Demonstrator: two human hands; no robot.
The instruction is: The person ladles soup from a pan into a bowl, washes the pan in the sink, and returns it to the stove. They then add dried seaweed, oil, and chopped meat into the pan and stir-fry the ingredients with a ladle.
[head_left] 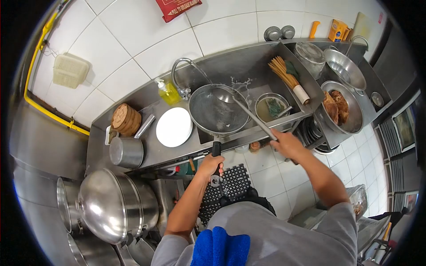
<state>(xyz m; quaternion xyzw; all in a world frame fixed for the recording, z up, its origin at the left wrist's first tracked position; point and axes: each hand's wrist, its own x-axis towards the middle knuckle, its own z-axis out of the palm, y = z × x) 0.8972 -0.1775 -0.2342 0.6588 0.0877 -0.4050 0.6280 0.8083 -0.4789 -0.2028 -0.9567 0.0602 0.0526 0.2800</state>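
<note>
A wok (206, 116) sits in the sink beneath the curved faucet (181, 66), with water inside. My left hand (210, 166) is closed around its black handle (216, 149). In my right hand (289, 145) is the long grey handle of a ladle (254, 117), whose bowl rests inside the wok near its far side. Right of the wok, a small pot (261, 116) holds cloudy liquid and something green. A bundle of thin wooden sticks (283, 74) with a pale wrapped end leans in the sink's right corner.
Left on the counter are a white plate (174, 127), a yellow soap bottle (168, 93), a bamboo steamer (126, 119) and a metal saucepan (127, 153). At right, a metal bowl (356, 122) holds browned meat (341, 106). A large domed steel pot (104, 206) stands at lower left.
</note>
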